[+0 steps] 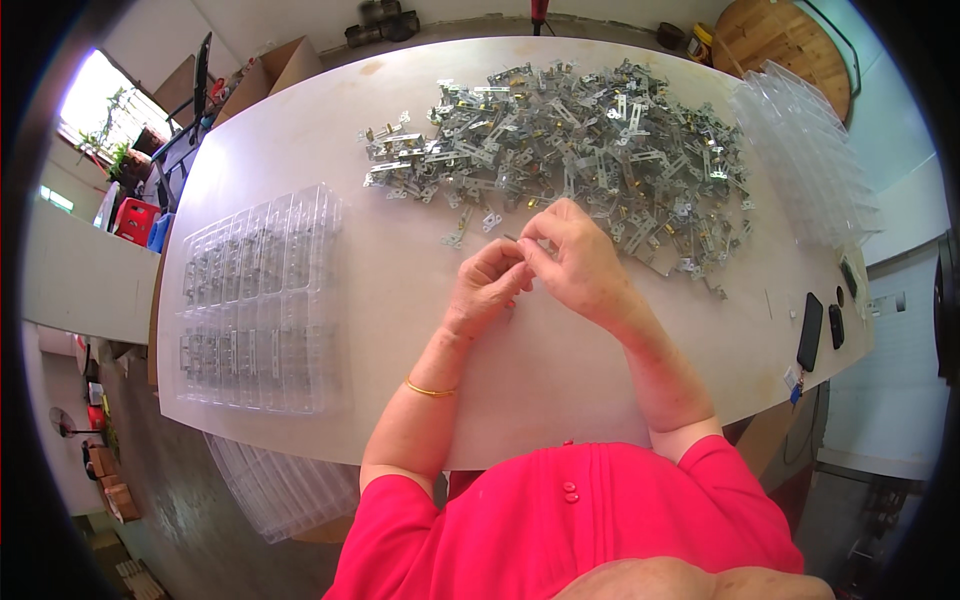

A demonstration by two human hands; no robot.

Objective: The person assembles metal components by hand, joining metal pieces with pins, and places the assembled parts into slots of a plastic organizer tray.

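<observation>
Both my hands meet over the middle of the white table, fingertips pinched close together. My left hand is closed around a small metal part, mostly hidden by the fingers. From above, my right hand pinches at the same spot; a short dark end of the part shows between the two hands. Just beyond them spreads a big heap of small metal brackets, silver with some brass-coloured bits. To the left lies a clear plastic tray with rows of similar metal brackets in its slots.
Clear empty trays are stacked at the table's far right. A black phone and a small dark device lie near the right edge. More clear trays sit below the table's left front edge. A round wooden board leans behind.
</observation>
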